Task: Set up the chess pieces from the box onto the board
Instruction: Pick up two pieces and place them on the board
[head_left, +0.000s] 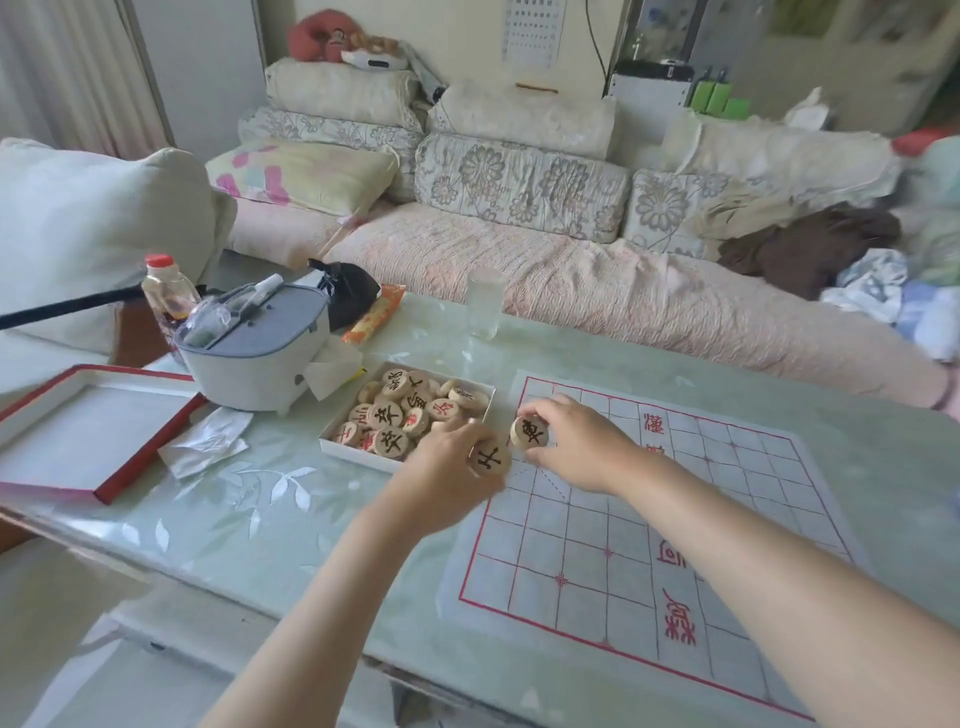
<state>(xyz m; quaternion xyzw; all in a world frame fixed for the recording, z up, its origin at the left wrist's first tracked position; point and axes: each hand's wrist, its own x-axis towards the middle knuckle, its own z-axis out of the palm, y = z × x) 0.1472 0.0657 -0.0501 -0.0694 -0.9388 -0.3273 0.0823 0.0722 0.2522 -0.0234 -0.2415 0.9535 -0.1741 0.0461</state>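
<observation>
A white box (332, 441) on the table holds several round wooden chess pieces (388, 413) with black or red characters. To its right lies the paper board (675, 519) with a red grid, with no pieces standing on it. My left hand (447, 478) holds a black-marked piece (489, 458) at the board's left edge, just right of the box. My right hand (576, 441) pinches another black-marked piece (530, 432) over the board's far left corner. Both pieces face the camera and sit close together.
The red-edged box lid (93, 431) lies at the left. Behind the box stand a grey-white appliance (260, 358), a bottle with a red cap (166, 291), a black bag (348, 291), an orange packet (374, 314) and a glass (485, 304). A sofa runs along the far side.
</observation>
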